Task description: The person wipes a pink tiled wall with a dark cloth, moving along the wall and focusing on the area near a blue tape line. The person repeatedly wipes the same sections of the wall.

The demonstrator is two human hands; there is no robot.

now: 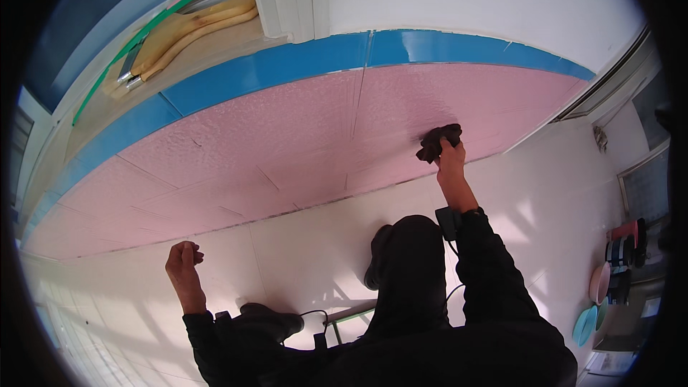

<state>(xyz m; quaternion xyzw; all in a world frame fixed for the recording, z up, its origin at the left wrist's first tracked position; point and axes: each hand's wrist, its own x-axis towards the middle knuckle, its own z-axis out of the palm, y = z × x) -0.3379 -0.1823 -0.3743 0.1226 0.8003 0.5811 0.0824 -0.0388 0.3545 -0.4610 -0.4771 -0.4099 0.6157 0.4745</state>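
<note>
My right hand (451,158) grips a crumpled dark cloth (439,142) and holds it against the glossy pink wall tiles (398,113). This spot is toward the right part of the wall, above its bottom edge. My left hand (184,270) hangs lower at the left, over the pale floor, apart from the wall. Its fingers are curled in, and nothing shows in them. A border of blue tiles (317,59) runs along the top of the pink ones. Dark straps with small boxes and cables sit at both wrists.
Two curved wooden handles with metal ends (193,24) lie on the windowsill (236,37), beside a green-edged strip (156,21). My bent knee (414,258) is close to the wall. Behind it shows a green metal bar (352,316). Pink (599,283) and turquoise basins (585,326) stand far right.
</note>
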